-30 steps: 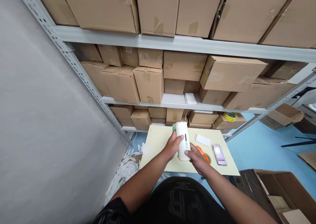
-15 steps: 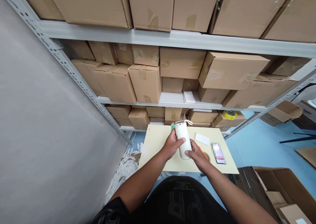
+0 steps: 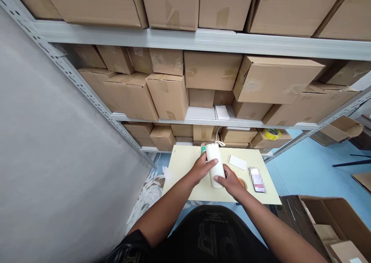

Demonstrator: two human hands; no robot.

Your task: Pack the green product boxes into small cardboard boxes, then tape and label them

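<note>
A white cylindrical bottle (image 3: 213,158) is held between both hands above the table, its top leaning slightly left. My left hand (image 3: 202,167) is closed around its left side, with the thumb across the front. Lower on the right side, my right hand (image 3: 231,182) grips it, thumb pressed near the base. A white cord loop (image 3: 220,143) shows by the bottle's top. Behind my right hand lie a roll of tape (image 3: 244,184) and something orange, both partly hidden. A green item (image 3: 203,149) peeks out behind the bottle.
The pale yellow table (image 3: 181,164) also carries a white card or small box (image 3: 237,162) and a phone (image 3: 257,180). Shelves full of cardboard boxes (image 3: 166,95) rise behind it. Yellow tape (image 3: 271,134) sits on a box. An open carton (image 3: 333,212) stands at right, a wall (image 3: 63,151) at left.
The bottle has turned slightly, so its metallic top rim shows less. My right thumb has shifted a little left across it. The view has moved slightly.
</note>
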